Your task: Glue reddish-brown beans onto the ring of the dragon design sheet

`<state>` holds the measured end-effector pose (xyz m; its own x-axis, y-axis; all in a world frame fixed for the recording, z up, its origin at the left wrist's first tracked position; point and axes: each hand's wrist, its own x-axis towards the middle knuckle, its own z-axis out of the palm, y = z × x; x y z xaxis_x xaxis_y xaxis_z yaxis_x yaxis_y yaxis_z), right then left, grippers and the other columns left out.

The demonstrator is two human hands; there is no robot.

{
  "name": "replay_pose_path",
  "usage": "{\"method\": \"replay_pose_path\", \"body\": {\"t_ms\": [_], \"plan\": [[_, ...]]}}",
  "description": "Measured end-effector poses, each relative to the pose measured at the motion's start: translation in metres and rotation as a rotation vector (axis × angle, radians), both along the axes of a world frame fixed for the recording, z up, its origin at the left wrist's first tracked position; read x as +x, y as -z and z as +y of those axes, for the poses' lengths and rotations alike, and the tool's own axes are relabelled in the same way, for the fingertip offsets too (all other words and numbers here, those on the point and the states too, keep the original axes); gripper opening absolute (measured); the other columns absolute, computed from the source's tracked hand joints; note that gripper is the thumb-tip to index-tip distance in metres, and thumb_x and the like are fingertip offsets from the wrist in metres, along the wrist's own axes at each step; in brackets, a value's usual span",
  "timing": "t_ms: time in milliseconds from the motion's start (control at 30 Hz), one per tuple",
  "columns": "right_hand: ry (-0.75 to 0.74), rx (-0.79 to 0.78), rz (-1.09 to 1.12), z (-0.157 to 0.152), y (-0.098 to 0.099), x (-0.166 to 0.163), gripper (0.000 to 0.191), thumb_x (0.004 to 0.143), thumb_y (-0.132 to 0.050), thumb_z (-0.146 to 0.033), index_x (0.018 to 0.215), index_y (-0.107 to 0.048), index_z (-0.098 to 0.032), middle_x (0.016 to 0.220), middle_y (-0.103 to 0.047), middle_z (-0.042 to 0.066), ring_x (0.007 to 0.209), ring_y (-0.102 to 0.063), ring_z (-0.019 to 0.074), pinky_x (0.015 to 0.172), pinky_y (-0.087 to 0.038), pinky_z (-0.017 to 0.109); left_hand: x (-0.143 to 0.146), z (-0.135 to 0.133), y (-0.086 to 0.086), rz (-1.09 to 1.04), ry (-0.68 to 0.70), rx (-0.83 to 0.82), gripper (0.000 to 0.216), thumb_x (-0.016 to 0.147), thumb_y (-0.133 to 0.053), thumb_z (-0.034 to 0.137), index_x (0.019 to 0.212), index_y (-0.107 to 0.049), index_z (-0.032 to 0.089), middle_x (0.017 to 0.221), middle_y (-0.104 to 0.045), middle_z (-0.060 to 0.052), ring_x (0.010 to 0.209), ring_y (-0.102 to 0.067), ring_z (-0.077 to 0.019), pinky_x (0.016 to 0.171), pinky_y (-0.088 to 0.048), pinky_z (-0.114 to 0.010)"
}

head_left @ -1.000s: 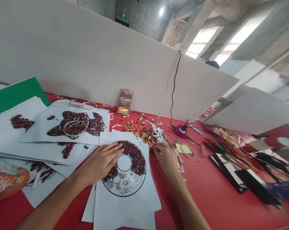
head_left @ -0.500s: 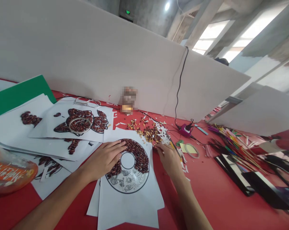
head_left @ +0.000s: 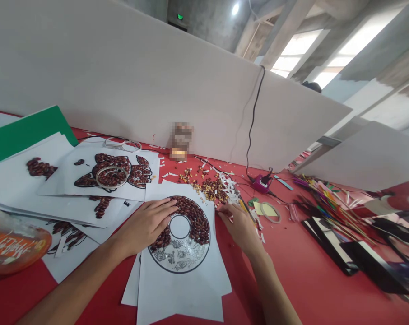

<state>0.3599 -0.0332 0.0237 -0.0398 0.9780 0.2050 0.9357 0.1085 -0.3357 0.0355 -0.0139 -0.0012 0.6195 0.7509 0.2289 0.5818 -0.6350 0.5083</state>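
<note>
A white sheet carries a printed ring. Dark red-brown beans cover the ring's upper part and sides, while its lower part shows bare line drawing. Across the ring's upper left lies my left hand, flat with fingers stretched out, hiding some beans. At the sheet's right edge, my right hand has its thumb and fingertips drawn together in a pinch; what is between them, if anything, is too small to make out. Just beyond it is a loose pile of beans and yellow kernels.
Other sheets with bean pictures overlap at left, near a green board and an orange-labelled container. To the right are a tape roll, a purple power adapter and coloured sticks. A white partition stands behind.
My right hand shifts slightly, its fingertips staying beside the sheet's right edge. The left hand stays flat on the ring. The whole view moves a few pixels left.
</note>
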Motion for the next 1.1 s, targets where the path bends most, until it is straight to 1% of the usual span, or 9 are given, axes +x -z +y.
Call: {"method": "replay_pose_path", "body": {"t_ms": [133, 200, 300, 400, 600, 700, 800, 967, 1100], "plan": [[-0.009, 0.046, 0.247, -0.008, -0.008, -0.022, 0.015, 0.094, -0.055, -0.033, 0.093, -0.065, -0.022, 0.085, -0.071, 0.003, 0.076, -0.065, 0.0202, 0.073, -0.05, 0.032, 0.0, 0.0, -0.002, -0.006, -0.002, -0.001, 0.042, 0.108, -0.037, 0.032, 0.148, -0.05, 0.031, 0.158, -0.048, 0.001, 0.147, -0.041, -0.0207, 0.118, -0.037, -0.043], [-0.093, 0.032, 0.385, -0.017, -0.012, -0.043, 0.012, 0.093, -0.057, -0.031, 0.094, -0.064, -0.021, 0.083, -0.07, 0.002, 0.074, -0.065, 0.0179, 0.071, -0.051, 0.029, 0.0, -0.001, -0.002, -0.019, -0.002, 0.007, 0.042, 0.108, -0.037, 0.032, 0.148, -0.05, 0.031, 0.157, -0.05, 0.0, 0.146, -0.043, -0.0205, 0.118, -0.037, -0.042], [-0.269, -0.06, 0.475, -0.032, -0.013, -0.076, 0.008, 0.093, -0.058, -0.024, 0.096, -0.066, -0.022, 0.084, -0.071, 0.001, 0.074, -0.066, 0.0157, 0.071, -0.052, 0.025, 0.001, -0.001, -0.002, -0.022, 0.001, 0.017, 0.042, 0.108, -0.036, 0.032, 0.147, -0.051, 0.03, 0.156, -0.05, 0.0, 0.146, -0.043, -0.0203, 0.118, -0.037, -0.042], [-0.376, -0.094, 0.446, -0.042, -0.006, -0.1, 0.014, 0.095, -0.057, -0.017, 0.099, -0.068, -0.023, 0.088, -0.071, 0.001, 0.077, -0.066, 0.0149, 0.071, -0.051, 0.024, 0.001, 0.0, -0.003, -0.004, -0.005, 0.01, 0.042, 0.108, -0.036, 0.033, 0.147, -0.052, 0.029, 0.156, -0.05, 0.0, 0.146, -0.042, -0.0197, 0.119, -0.036, -0.041], [-0.447, 0.089, 0.156, -0.04, 0.008, -0.116, 0.01, 0.095, -0.066, -0.015, 0.089, -0.069, -0.022, 0.085, -0.072, 0.002, 0.084, -0.06, 0.0192, 0.079, -0.042, 0.033, 0.002, 0.0, -0.004, 0.041, -0.017, 0.012, 0.043, 0.109, -0.034, 0.035, 0.147, -0.051, 0.028, 0.157, -0.049, 0.001, 0.147, -0.041, -0.0172, 0.12, -0.035, -0.038], [-0.472, 0.078, 0.148, -0.041, 0.006, -0.117, 0.007, 0.093, -0.07, -0.017, 0.089, -0.07, -0.023, 0.085, -0.073, 0.0, 0.085, -0.059, 0.0197, 0.08, -0.039, 0.035, 0.002, 0.0, -0.003, 0.046, -0.015, 0.024, 0.042, 0.109, -0.033, 0.034, 0.147, -0.051, 0.027, 0.158, -0.048, 0.002, 0.147, -0.04, -0.0165, 0.12, -0.035, -0.038], [-0.489, 0.031, 0.193, -0.043, 0.0, -0.115, 0.009, 0.096, -0.065, -0.019, 0.094, -0.073, -0.025, 0.089, -0.072, 0.001, 0.087, -0.059, 0.0195, 0.08, -0.039, 0.036, 0.002, 0.0, -0.003, 0.032, -0.013, 0.038, 0.042, 0.109, -0.035, 0.034, 0.148, -0.05, 0.028, 0.157, -0.049, 0.001, 0.147, -0.041, -0.0168, 0.119, -0.035, -0.038], [-0.509, 0.094, 0.14, -0.044, -0.002, -0.111, 0.019, 0.098, -0.059, -0.019, 0.108, -0.074, -0.025, 0.097, -0.069, 0.004, 0.089, -0.057, 0.0204, 0.08, -0.038, 0.036, 0.002, 0.0, -0.004, 0.036, -0.016, 0.039, 0.042, 0.109, -0.035, 0.033, 0.147, -0.051, 0.027, 0.156, -0.051, 0.0, 0.146, -0.042, -0.0171, 0.118, -0.036, -0.037], [-0.563, 0.105, 0.078, -0.05, 0.001, -0.116, 0.015, 0.096, -0.058, -0.015, 0.101, -0.071, -0.021, 0.097, -0.067, 0.004, 0.089, -0.055, 0.02, 0.081, -0.037, 0.036, 0.002, 0.0, -0.002, 0.043, -0.013, 0.066, 0.042, 0.108, -0.035, 0.029, 0.147, -0.05, 0.028, 0.156, -0.05, 0.001, 0.146, -0.042, -0.0167, 0.118, -0.035, -0.036]]}}
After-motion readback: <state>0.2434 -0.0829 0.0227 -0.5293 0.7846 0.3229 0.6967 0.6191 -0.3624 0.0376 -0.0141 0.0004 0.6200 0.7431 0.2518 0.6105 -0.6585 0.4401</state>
